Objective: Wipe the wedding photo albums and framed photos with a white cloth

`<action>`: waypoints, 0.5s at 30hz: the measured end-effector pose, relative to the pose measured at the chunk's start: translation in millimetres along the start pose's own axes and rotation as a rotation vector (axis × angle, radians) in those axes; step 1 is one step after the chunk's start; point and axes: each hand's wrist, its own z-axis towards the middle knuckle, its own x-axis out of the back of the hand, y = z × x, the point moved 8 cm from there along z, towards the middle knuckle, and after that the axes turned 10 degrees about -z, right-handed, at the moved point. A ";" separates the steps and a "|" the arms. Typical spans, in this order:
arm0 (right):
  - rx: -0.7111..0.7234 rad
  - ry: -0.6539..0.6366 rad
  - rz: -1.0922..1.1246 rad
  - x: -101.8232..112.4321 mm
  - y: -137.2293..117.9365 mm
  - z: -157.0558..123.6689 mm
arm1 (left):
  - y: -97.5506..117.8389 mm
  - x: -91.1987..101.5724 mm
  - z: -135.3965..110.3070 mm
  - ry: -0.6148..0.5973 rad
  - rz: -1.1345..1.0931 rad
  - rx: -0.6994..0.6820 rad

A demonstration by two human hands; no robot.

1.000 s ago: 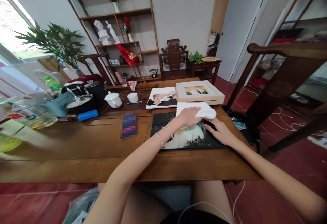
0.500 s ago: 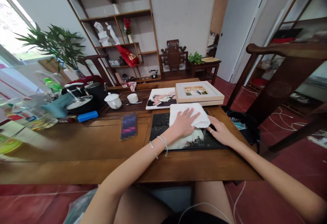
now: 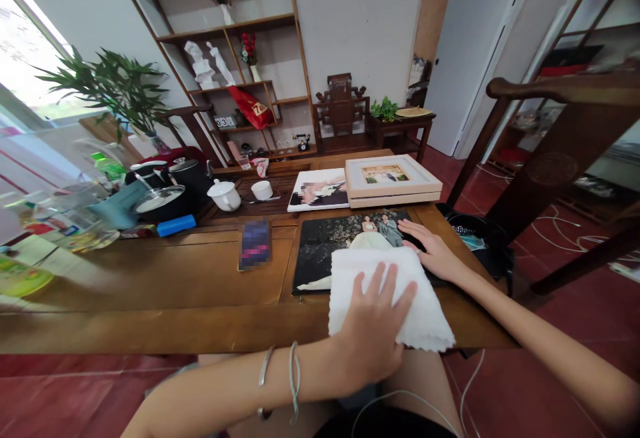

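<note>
A dark-backed wedding photo panel, showing a couple and a long white dress, lies flat on the wooden table. A white scallop-edged cloth covers its lower right part and reaches toward the table's front edge. My left hand lies on the cloth with fingers spread, pressing it from above. At the panel's right side rests my right hand, its fingers stretched out and touching the panel near the pictured couple. The cloth hides the panel's lower right area.
Behind the panel lie a white-edged photo board and a pale framed picture. Left of it is a blurred-out dark rectangle. A lidded white cup, small white bowl and blue block stand farther left. A chair stands at right.
My left hand and the cloth have moved down the panel toward me, uncovering the pictured couple. My right hand has shifted slightly, and its fingers now lie flatter on the panel.
</note>
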 end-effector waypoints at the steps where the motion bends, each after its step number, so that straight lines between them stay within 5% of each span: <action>1: -0.006 0.000 0.001 0.0 0.0 0.1 | 4.7 -2.6 -3.4 0.001 0.025 -0.004; 8: 0.000 -0.002 0.002 0.6 -0.6 -0.8 | -1.5 -3.7 11.0 0.038 0.086 0.019; 15: 0.014 -0.014 -0.014 -0.5 -0.5 0.0 | -72.5 16.3 64.6 0.029 0.082 0.197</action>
